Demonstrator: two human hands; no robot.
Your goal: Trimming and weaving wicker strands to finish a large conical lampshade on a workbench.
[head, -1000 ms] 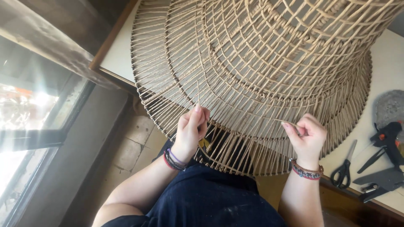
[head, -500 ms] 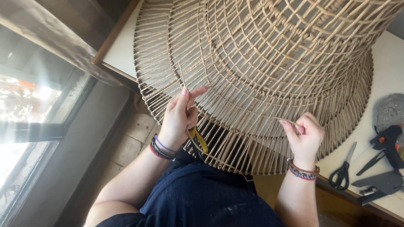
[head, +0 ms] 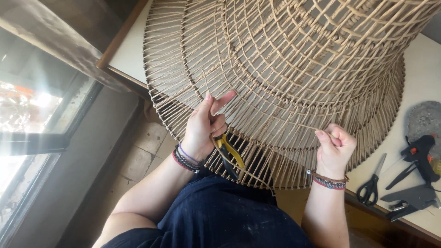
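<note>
Your left hand (head: 204, 126) is now lifting higher against the big wicker frame (head: 294, 78) on the table (head: 131, 50), fingers pinching a thin strand (head: 207, 89), yellow-handled pliers (head: 229, 154) tucked beneath. Your right hand (head: 335, 149) is staying fisted on the strand's other run at the near rim. Scissors (head: 371, 183) and a glue gun (head: 420, 154) are lying at the right, apart; dense spokes are crowding your fingers.

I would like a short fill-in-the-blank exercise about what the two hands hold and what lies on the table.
1. The left hand holds a thin strand and pliers with ____ handles.
2. The right hand pinches a strand of the big woven ____.
3. On the table, right of the lampshade, lie black-handled ____.

Missing words: yellow; lampshade; scissors
</note>
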